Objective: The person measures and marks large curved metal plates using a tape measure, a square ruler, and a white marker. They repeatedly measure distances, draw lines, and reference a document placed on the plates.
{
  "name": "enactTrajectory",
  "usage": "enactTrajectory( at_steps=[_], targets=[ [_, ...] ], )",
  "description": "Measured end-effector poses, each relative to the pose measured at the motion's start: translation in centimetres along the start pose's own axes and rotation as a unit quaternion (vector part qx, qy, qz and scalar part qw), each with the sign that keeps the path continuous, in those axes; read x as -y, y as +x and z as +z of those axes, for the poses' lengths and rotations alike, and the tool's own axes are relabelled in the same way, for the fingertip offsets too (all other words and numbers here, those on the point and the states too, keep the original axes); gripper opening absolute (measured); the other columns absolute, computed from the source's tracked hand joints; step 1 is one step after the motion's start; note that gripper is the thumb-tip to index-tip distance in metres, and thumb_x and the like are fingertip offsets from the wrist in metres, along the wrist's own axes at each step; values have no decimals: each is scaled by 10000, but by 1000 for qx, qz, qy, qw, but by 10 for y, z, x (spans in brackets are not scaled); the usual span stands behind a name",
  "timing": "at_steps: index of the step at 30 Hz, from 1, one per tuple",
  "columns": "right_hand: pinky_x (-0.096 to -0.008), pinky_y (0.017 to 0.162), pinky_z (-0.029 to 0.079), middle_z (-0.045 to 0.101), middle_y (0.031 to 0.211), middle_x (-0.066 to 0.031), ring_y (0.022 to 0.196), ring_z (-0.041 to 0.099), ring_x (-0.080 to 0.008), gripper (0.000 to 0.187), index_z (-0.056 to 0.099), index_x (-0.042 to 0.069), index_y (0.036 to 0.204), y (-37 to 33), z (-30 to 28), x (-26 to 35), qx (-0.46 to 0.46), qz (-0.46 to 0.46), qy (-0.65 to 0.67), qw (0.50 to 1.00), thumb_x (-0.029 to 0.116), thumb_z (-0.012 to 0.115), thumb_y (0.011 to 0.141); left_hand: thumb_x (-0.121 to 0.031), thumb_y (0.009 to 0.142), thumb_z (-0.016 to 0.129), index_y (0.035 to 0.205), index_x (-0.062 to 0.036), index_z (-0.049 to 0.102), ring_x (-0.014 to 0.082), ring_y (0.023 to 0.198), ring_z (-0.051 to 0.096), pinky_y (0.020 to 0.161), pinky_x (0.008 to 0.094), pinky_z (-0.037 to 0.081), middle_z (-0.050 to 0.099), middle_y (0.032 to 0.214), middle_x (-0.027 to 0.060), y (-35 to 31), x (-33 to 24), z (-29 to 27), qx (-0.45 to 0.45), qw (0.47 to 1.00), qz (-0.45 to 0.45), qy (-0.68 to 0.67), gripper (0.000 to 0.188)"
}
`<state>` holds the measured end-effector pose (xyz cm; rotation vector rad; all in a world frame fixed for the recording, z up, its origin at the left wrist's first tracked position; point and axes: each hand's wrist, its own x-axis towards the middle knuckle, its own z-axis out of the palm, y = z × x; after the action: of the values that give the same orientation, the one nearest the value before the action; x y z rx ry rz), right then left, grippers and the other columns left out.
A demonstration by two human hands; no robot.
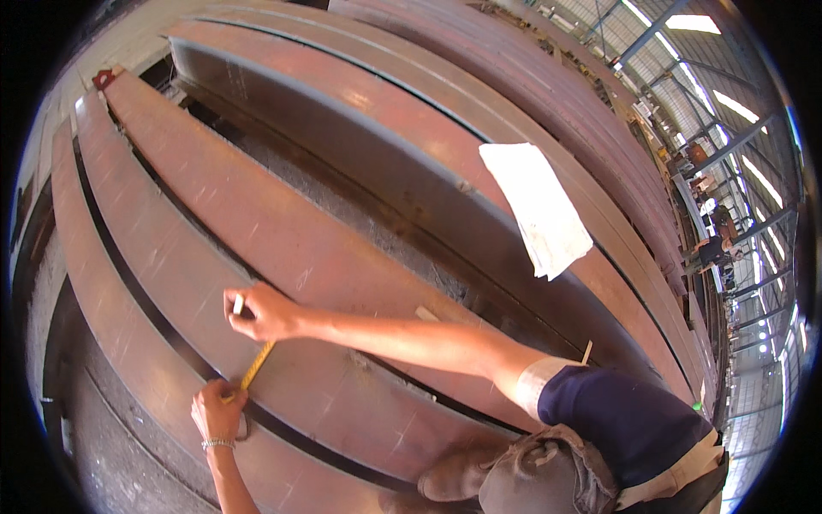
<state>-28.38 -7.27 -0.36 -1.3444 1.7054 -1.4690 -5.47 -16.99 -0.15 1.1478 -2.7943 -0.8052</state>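
Note:
My left hand point(217, 409), with a bracelet at its wrist, is closed on the yellow tape measure point(255, 368) near the edge of a steel beam. The tape's blade runs from there up to the underside of my right hand point(264, 312). Pinched in my right fingers is a short white stick that looks like chalk point(239, 304), its tip pointing up. My right hand is just above the brownish flange of the steel beam point(330, 407), which carries faint pale marks. Whether my right hand also touches the tape cannot be told.
Long rust-brown beams point(295, 248) lie side by side with dark gaps between them. A folded white cloth or paper point(539, 206) rests on a farther beam. Small tan strips point(426, 314) lie nearby. Another person point(711, 251) stands far right in the hall.

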Motion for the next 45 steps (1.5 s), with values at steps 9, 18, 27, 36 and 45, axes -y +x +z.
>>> enactTrajectory(
  at_steps=[9, 18, 27, 36, 45],
  targets=[
    [-332, 615, 487, 662, 694, -87, 644, 620, -152, 110, 641, 28, 886, -4, 8, 3, 43, 36, 19, 998, 137, 660, 881, -255, 668, 870, 844, -104, 758, 346, 849, 689, 774, 452, 545, 729, 865, 97, 0, 3, 1, -6, 999, -1, 48, 258],
    [-295, 602, 506, 665, 696, -45, 654, 632, -105, 110, 614, 24, 872, -1, 25, 1, 86, 56, 6, 995, 116, 627, 932, -279, 727, 844, 867, -133, 785, 304, 831, 704, 778, 419, 553, 737, 865, 84, -2, 15, 1, 16, 1000, 4, 0, 211],
    [-337, 623, 517, 689, 719, -93, 671, 668, -183, 112, 628, 18, 865, -2, 29, 1, 112, 58, -3, 992, 122, 633, 907, -240, 725, 833, 859, -118, 786, 296, 812, 691, 788, 415, 549, 722, 852, 69, -4, 8, -5, 28, 1000, -7, -11, 188],
    [-377, 625, 505, 686, 716, -154, 656, 668, -249, 148, 664, 12, 845, 2, 65, -14, 200, 75, -70, 974, 160, 668, 842, -235, 714, 835, 835, -118, 789, 301, 845, 692, 797, 415, 551, 728, 894, 48, -2, 13, -1, 21, 999, 6, -24, 175],
    [-373, 630, 514, 691, 721, -161, 665, 679, -251, 158, 671, 10, 828, 10, 72, -30, 240, 82, -131, 959, 167, 682, 812, -233, 723, 842, 842, -98, 791, 304, 860, 691, 821, 406, 544, 733, 907, 52, -1, 11, -4, 35, 999, -3, -18, 186]
  ],
)
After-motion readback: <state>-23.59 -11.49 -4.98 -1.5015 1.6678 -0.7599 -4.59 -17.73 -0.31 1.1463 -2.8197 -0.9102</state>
